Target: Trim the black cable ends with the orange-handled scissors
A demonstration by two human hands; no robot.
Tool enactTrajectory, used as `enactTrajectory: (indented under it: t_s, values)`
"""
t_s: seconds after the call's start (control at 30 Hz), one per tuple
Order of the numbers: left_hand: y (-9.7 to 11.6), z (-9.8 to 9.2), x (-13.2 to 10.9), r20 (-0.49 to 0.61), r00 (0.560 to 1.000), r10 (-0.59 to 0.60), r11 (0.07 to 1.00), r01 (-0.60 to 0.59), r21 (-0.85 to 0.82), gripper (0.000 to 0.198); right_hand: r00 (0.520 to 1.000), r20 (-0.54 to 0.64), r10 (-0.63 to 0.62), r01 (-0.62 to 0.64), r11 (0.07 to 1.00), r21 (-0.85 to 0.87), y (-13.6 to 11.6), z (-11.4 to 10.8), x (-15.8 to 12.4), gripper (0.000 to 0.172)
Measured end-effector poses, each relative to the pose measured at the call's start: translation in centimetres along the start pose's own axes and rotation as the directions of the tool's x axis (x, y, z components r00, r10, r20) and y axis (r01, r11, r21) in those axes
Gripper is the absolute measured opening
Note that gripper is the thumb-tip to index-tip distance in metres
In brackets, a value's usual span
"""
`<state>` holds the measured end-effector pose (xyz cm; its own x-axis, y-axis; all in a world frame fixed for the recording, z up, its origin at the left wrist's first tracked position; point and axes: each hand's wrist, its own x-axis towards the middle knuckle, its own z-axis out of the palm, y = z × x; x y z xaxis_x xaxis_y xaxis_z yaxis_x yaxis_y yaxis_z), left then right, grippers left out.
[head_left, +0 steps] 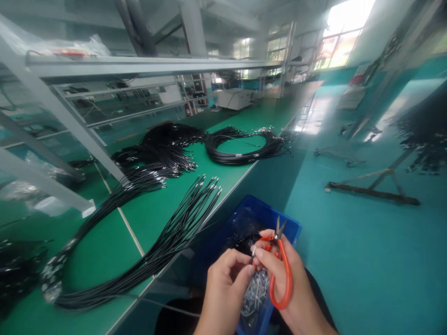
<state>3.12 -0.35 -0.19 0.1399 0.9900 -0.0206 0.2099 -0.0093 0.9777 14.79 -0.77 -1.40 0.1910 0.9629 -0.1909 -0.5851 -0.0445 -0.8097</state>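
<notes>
My right hand (293,284) is closed round orange thread snips (281,270), their blades pointing up. Its thumb and forefinger also pinch a small silver cable end (253,251). My left hand (225,286) is closed, its fingertips pinching at the same small piece, touching the right hand's fingers. Both hands hover over a blue plastic bin (270,216) that holds black cable scraps and a clear bag of small metal parts (256,291). On the green workbench (104,251) to the left lies a long looped bundle of black cables with metal tips (164,242).
More black cable bundles (157,158) and a coiled ring of cables (244,146) lie farther along the bench. A grey metal shelf frame (70,125) stands over the bench at left. Teal floor at right holds a metal stand (373,186).
</notes>
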Motion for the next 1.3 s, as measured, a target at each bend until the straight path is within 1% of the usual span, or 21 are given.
enactTrajectory:
  t_s: [0.1, 0.17, 0.3, 0.37, 0.4, 0.43, 0.5, 0.53, 0.57, 0.6, 0.73, 0.77, 0.87, 0.93, 1.07, 1.17, 1.2, 1.23, 1.27, 1.3]
  values:
    - [-0.2, 0.2, -0.1, -0.019, 1.0, -0.006, 0.999, 0.007, 0.032, 0.011, 1.0, 0.003, 0.019, -0.019, 0.999, 0.04, -0.1, 0.1, 0.0, 0.026]
    - [-0.4, 0.2, -0.1, -0.023, 0.999, -0.031, 1.0, 0.031, 0.0, 0.01, 0.998, 0.008, 0.055, -0.055, 0.993, 0.102, 0.0, 0.1, 0.0, 0.023]
    - [-0.9, 0.1, -0.1, 0.034, 0.997, -0.07, 0.991, 0.074, -0.114, 0.013, 0.986, 0.036, 0.161, -0.165, 0.956, 0.244, 0.5, 0.0, -0.2, 0.022]
    - [-1.0, 0.0, -0.1, 0.064, 0.996, -0.065, 0.986, 0.074, -0.15, 0.014, 0.982, 0.042, 0.186, -0.19, 0.944, 0.27, 0.7, 0.3, -0.4, 0.023]
    - [-1.0, 0.0, -0.1, 0.063, 0.996, -0.057, 0.986, 0.066, -0.154, 0.014, 0.981, 0.045, 0.186, -0.191, 0.944, 0.27, 0.7, 0.4, -0.6, 0.022]
    - [-0.9, 0.1, 0.0, 0.044, 0.998, -0.047, 0.987, 0.053, -0.149, 0.014, 0.982, 0.045, 0.181, -0.186, 0.947, 0.261, 0.7, 0.7, -0.7, 0.022]
    - [-0.6, 0.1, 0.2, -0.03, 0.999, -0.034, 0.992, 0.03, -0.122, 0.015, 0.987, 0.04, 0.157, -0.162, 0.962, 0.221, 0.7, 1.2, -1.0, 0.022]
    - [-0.4, 0.1, 0.3, -0.064, 0.997, -0.034, 0.992, 0.026, -0.124, 0.016, 0.989, 0.036, 0.145, -0.149, 0.968, 0.201, 0.7, 1.4, -1.1, 0.022]
    - [-0.2, 0.1, 0.5, -0.076, 0.996, -0.042, 0.988, 0.03, -0.152, 0.018, 0.99, 0.033, 0.137, -0.141, 0.972, 0.19, 0.8, 1.5, -1.1, 0.023]
    - [-0.1, 0.0, 0.7, -0.066, 0.996, -0.056, 0.979, 0.041, -0.201, 0.02, 0.99, 0.038, 0.139, -0.143, 0.971, 0.19, 0.9, 1.5, -1.1, 0.023]
    - [-0.2, -0.8, 1.1, 0.109, 0.99, -0.087, 0.891, 0.126, -0.436, 0.017, 0.98, 0.117, 0.161, -0.187, 0.946, 0.266, 1.4, 1.0, -0.8, 0.022]
    - [-0.2, -1.0, 1.1, 0.134, 0.986, -0.096, 0.865, 0.15, -0.479, 0.016, 0.978, 0.131, 0.163, -0.193, 0.941, 0.277, 1.6, 0.8, -0.7, 0.022]
    - [-0.5, -1.2, 0.9, 0.188, 0.973, -0.136, 0.778, 0.222, -0.587, 0.013, 0.976, 0.15, 0.159, -0.198, 0.937, 0.289, 1.8, 0.4, -0.6, 0.021]
    - [-0.5, -1.2, 0.9, 0.2, 0.969, -0.143, 0.751, 0.238, -0.615, 0.012, 0.974, 0.158, 0.164, -0.204, 0.935, 0.29, 1.8, 0.3, -0.6, 0.02]
    - [-0.7, -1.1, 1.0, 0.174, 0.98, -0.095, 0.816, 0.177, -0.551, 0.01, 0.973, 0.147, 0.175, -0.213, 0.931, 0.296, 1.6, 0.4, -0.7, 0.018]
    - [-1.0, -1.4, 1.1, 0.15, 0.987, -0.065, 0.863, 0.131, -0.489, 0.012, 0.971, 0.167, 0.169, -0.213, 0.93, 0.299, 1.4, 0.5, -0.6, 0.017]
    - [-1.1, -1.6, 1.1, 0.112, 0.992, -0.062, 0.897, 0.104, -0.431, 0.011, 0.971, 0.168, 0.168, -0.212, 0.931, 0.297, 1.3, 0.5, -0.6, 0.017]
    - [-1.1, -1.8, 1.1, 0.051, 0.998, -0.045, 0.942, 0.06, -0.33, 0.008, 0.973, 0.161, 0.168, -0.21, 0.931, 0.298, 1.3, 0.6, -0.5, 0.017]
    - [-1.0, -2.0, 1.0, -0.02, 1.0, -0.004, 0.983, 0.001, -0.184, 0.003, 0.974, 0.151, 0.17, -0.209, 0.93, 0.301, 1.3, 0.6, -0.5, 0.017]
    - [-0.9, -2.1, 0.9, -0.076, 0.995, 0.068, 0.998, -0.069, -0.007, 0.005, 0.975, 0.137, 0.176, -0.211, 0.927, 0.309, 1.3, 0.7, -0.5, 0.018]
